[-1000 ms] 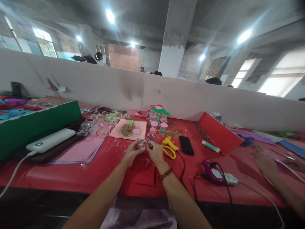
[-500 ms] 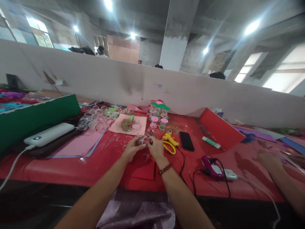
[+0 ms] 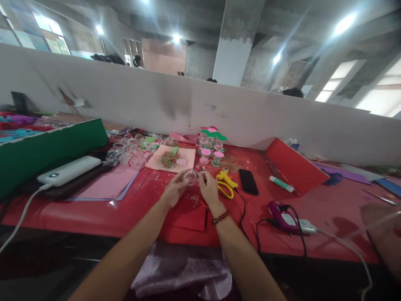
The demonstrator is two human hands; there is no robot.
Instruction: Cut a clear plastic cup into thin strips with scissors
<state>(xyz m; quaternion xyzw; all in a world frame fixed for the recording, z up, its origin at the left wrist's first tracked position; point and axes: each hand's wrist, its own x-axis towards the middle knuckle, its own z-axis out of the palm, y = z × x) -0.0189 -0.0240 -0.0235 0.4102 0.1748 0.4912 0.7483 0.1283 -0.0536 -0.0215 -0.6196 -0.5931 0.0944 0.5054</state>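
Observation:
My left hand (image 3: pixel 174 190) is curled round a small clear plastic cup (image 3: pixel 190 177), held just above the red table cover (image 3: pixel 94 213). My right hand (image 3: pixel 209 189) is beside the cup, its fingers pinched together at the rim; what they pinch is too small to make out. A bead bracelet (image 3: pixel 221 217) sits on my right wrist. A red card sheet (image 3: pixel 191 217) lies under both hands. Yellow-handled scissors (image 3: pixel 226 189) and a yellow glue gun (image 3: pixel 224 174) lie just right of my right hand.
Several clear cups (image 3: pixel 128 154), a pink sheet with scraps (image 3: pixel 171 158), capped cups (image 3: pixel 209 150), a black phone (image 3: pixel 248 181), a glue stick (image 3: pixel 281 184), a purple device with cables (image 3: pixel 283 219), a white power bank (image 3: pixel 69 170) and a green board (image 3: pixel 50 152) surround me. Another person's blurred hand (image 3: pixel 384 234) is at the right.
My hands have lifted the cup slightly farther from me, and the right fingers have come off the cup a little. The other person's hand at the right has moved toward the near edge.

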